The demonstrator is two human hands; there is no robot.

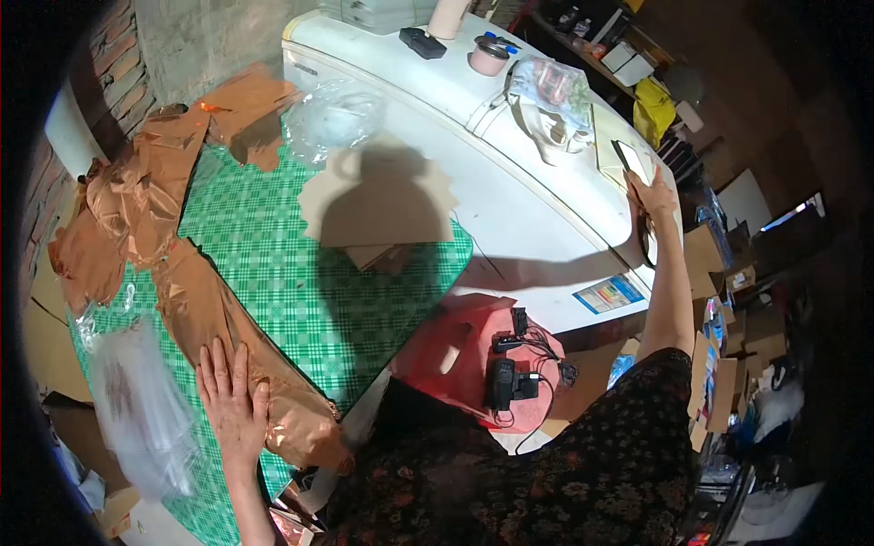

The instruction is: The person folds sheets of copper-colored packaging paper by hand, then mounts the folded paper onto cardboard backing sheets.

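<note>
My left hand point(232, 405) lies flat, fingers stretched, on a long strip of shiny copper-coloured film point(205, 296) over the green checked tablecloth point(264, 218). More crumpled film of that colour spreads toward the wall. Out at the right, my right hand point(654, 193) grips the near end of a phone point(635, 162), flat with a pale face and dark edge, at the rim of a white chest freezer point(537, 246). Its fingers are partly hidden. A stack of tan cardboard pieces with scalloped edges point(423, 196) sits at the table's far side, under my shadow.
Clear plastic bags point(146, 409) lie at the left; another clear bag point(335, 118) is behind the cardboard. A pink stool point(537, 400) holds black chargers and cables. On the freezer are a pink jar point(489, 59) and a cloth bag point(551, 100). Cardboard boxes point(706, 259) crowd the right.
</note>
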